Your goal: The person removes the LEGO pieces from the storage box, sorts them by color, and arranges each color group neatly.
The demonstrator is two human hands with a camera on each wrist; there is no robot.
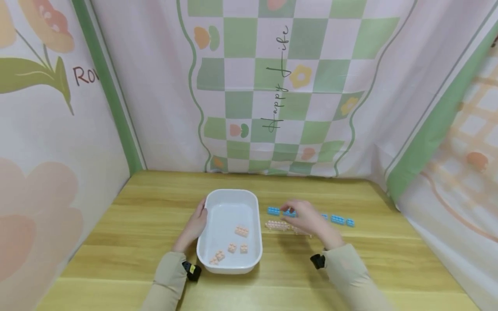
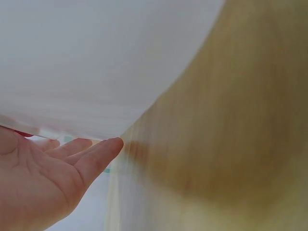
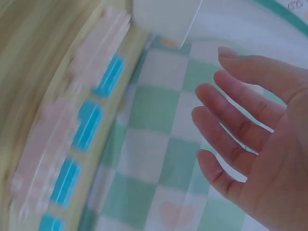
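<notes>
A white plastic tub (image 1: pixel 229 264) stands on the table with several pale pink toy building bricks (image 1: pixel 241 231) inside. My left hand (image 1: pixel 197 224) rests against its left side; in the left wrist view the left hand's fingers (image 2: pixel 98 161) lie fairly straight along the wall. My right hand (image 1: pixel 305 216) hovers over the bricks right of the tub, empty, its fingers loosely bent and apart in the right wrist view. Beneath it run a row of blue building bricks (image 1: pixel 273 211) and, nearer me, a line of pink bricks (image 1: pixel 277 225). The right hand partly hides both rows.
The wooden table (image 1: pixel 155 194) meets a checked curtain (image 1: pixel 268 99) at its back edge. More curtains hang at the left and right sides. Further blue bricks (image 1: pixel 337 220) lie to the right of my right hand.
</notes>
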